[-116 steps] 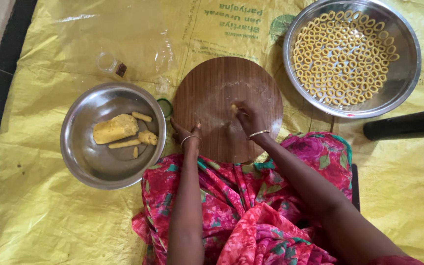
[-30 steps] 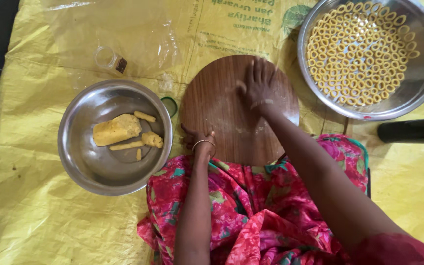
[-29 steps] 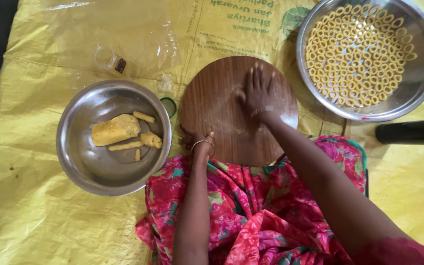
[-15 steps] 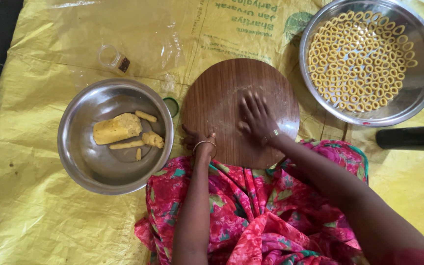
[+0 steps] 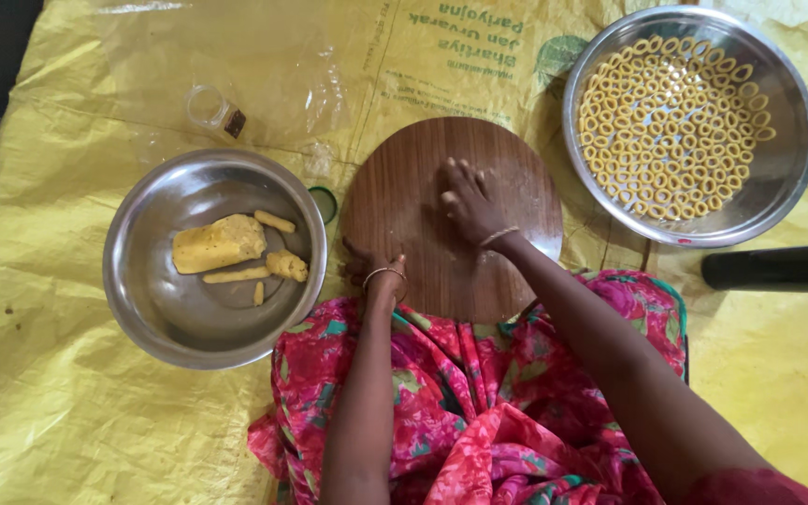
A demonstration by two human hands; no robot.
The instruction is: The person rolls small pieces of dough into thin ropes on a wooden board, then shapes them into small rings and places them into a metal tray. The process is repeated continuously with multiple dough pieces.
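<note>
Yellow plastic sheeting (image 5: 67, 411) underlies the round brown wooden board (image 5: 423, 187); my right hand (image 5: 468, 201) lies flat on it, fingers spread, perhaps over dough, while my left hand (image 5: 371, 266) curls onto its near edge

Open board surface (image 5: 404, 187) left of right hand (image 5: 468, 201); hemmed by dough bowl (image 5: 142, 309) left, ring bowl (image 5: 787, 178) right, small jar (image 5: 215, 110) beyond.
</note>
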